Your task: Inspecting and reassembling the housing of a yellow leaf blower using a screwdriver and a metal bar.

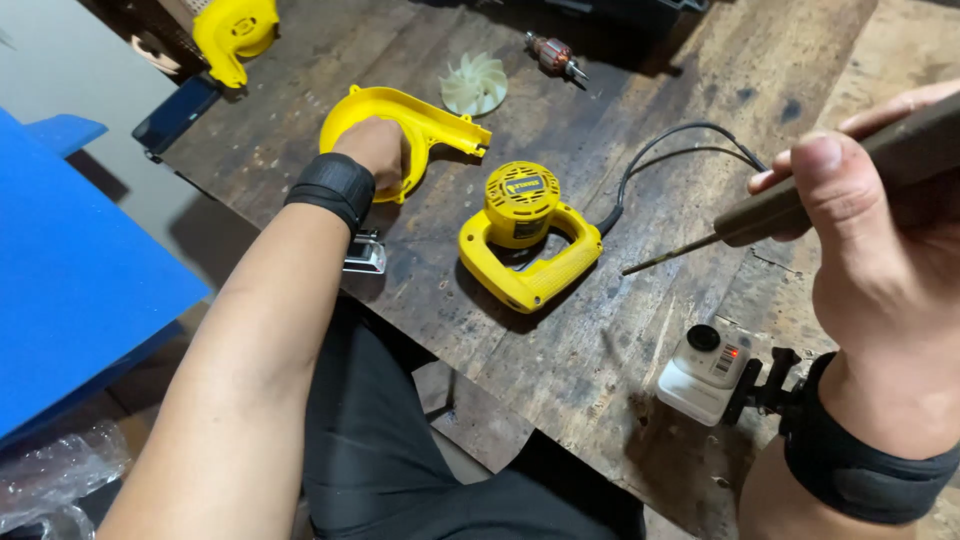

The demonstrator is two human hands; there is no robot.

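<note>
Two yellow housings [400, 125] (one gripped), one screwdriver [790, 205].

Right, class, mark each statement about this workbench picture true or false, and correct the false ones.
1. The left hand rests on a yellow housing shell. True.
2. The right hand holds a hammer. False: it holds a screwdriver with a brown handle.
3. The yellow handle body with its black cord lies on the wooden bench with no hand on it. True.
4. The pale fan wheel is fitted inside the shell. False: it lies apart on the bench, beyond the shell.
5. Both wrists are bare. False: each wears a black band.
</note>
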